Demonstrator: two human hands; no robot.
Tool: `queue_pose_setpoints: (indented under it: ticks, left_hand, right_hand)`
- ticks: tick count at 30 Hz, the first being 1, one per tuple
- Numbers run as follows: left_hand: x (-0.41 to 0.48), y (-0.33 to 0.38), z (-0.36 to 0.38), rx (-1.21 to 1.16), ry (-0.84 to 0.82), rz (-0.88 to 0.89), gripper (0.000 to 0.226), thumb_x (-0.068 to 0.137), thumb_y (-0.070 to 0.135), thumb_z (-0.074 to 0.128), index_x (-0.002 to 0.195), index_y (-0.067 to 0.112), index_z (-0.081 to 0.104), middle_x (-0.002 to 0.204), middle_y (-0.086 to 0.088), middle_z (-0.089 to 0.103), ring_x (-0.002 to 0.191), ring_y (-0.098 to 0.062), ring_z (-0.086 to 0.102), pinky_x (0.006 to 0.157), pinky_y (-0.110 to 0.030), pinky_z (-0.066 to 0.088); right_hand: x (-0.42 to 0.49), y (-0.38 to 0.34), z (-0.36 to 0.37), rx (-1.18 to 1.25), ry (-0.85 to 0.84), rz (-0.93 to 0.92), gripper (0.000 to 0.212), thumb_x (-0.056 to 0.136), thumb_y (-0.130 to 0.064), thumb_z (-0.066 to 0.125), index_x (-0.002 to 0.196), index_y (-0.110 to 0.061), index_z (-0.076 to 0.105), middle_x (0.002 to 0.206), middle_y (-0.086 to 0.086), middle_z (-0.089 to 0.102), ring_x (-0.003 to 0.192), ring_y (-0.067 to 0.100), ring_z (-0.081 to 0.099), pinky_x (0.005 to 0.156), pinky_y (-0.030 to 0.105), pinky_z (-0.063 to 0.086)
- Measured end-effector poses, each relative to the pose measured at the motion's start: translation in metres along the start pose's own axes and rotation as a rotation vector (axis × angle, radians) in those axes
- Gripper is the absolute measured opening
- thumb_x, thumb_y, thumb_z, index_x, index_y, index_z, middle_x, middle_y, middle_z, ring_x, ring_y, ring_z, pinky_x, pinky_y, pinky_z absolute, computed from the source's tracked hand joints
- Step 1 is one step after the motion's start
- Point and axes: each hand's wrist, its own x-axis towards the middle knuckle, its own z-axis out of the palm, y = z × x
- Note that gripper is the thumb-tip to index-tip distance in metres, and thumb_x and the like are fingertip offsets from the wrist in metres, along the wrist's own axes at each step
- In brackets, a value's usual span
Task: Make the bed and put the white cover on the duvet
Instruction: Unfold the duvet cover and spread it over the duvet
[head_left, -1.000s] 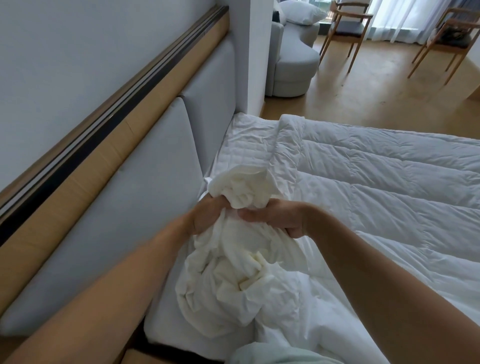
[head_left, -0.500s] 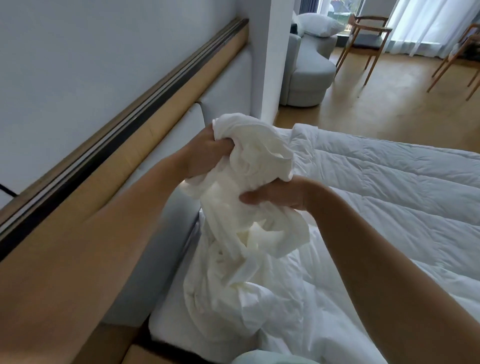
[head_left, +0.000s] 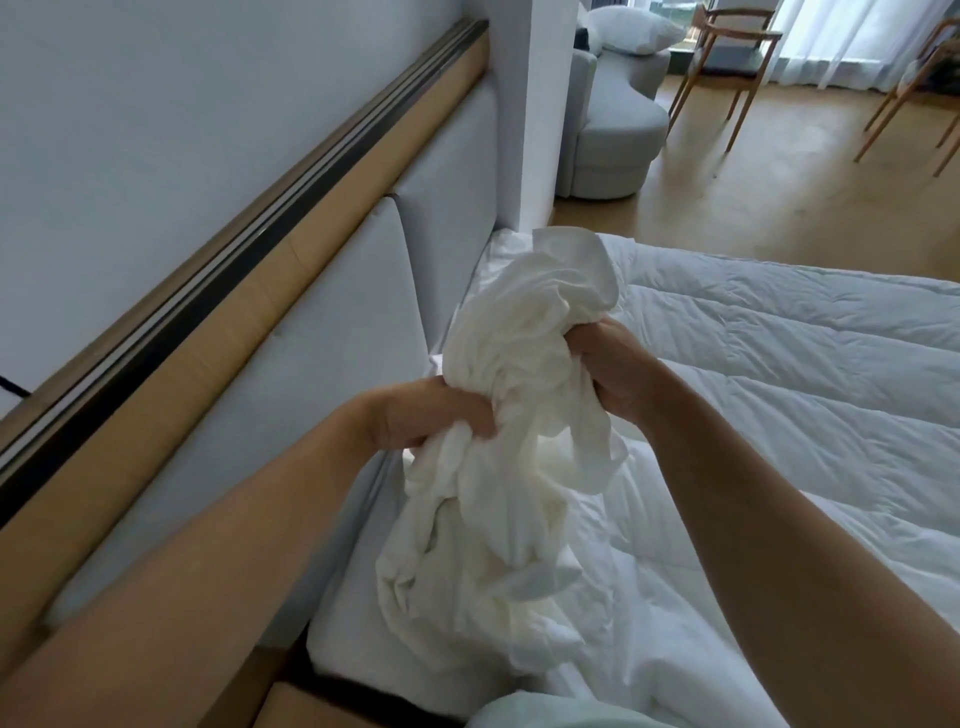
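A bunched white cover hangs in front of me above the head end of the bed. My left hand grips its gathered folds at the lower left. My right hand grips the cloth higher up at the right, and a loose flap of cover rises above it. The lower part of the cover trails down onto the mattress. A quilted white duvet lies spread over the bed to the right, without a cover on it.
A padded grey headboard with a wooden ledge runs along the wall at left. Beyond the bed stand a white pillar, a grey armchair with a pillow on it, and two wooden chairs on wood floor.
My left hand has dropped from the top of the bundle to a lower grip, while my right hand has risen slightly. The cover's top flap now stands above my right hand.
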Motion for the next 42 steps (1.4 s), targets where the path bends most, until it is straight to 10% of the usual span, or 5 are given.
queue_pose_setpoints:
  ticks: [15, 29, 42]
  left_hand:
    - [0.004, 0.037, -0.027, -0.319, 0.082, 0.282, 0.034, 0.070, 0.025, 0.057, 0.097, 0.010, 0.071, 0.093, -0.014, 0.067, 0.091, -0.033, 0.063, 0.082, -0.039, 0.053]
    - [0.000, 0.023, -0.049, -0.381, -0.143, 0.119, 0.047, 0.066, 0.021, 0.068, 0.110, 0.010, 0.076, 0.111, -0.019, 0.068, 0.100, -0.036, 0.065, 0.092, -0.046, 0.053]
    - [0.013, 0.028, -0.049, -0.326, -0.217, 0.216, 0.040, 0.058, 0.001, 0.063, 0.095, 0.004, 0.077, 0.093, -0.016, 0.072, 0.084, -0.031, 0.072, 0.073, -0.040, 0.062]
  right_hand:
    - [-0.007, 0.014, 0.015, -0.126, -0.237, 0.226, 0.061, 0.069, -0.010, 0.088, 0.126, -0.012, 0.066, 0.123, 0.014, 0.070, 0.115, 0.034, 0.066, 0.097, 0.054, 0.055]
    - [-0.003, 0.008, -0.002, 0.241, -0.276, 0.145, 0.030, 0.075, -0.008, 0.058, 0.091, -0.017, 0.082, 0.093, 0.008, 0.074, 0.084, 0.025, 0.073, 0.076, 0.039, 0.061]
    - [0.000, 0.000, -0.005, -0.200, -0.419, 0.306, 0.033, 0.075, -0.014, 0.084, 0.106, -0.019, 0.075, 0.107, 0.006, 0.076, 0.101, 0.025, 0.073, 0.086, 0.043, 0.060]
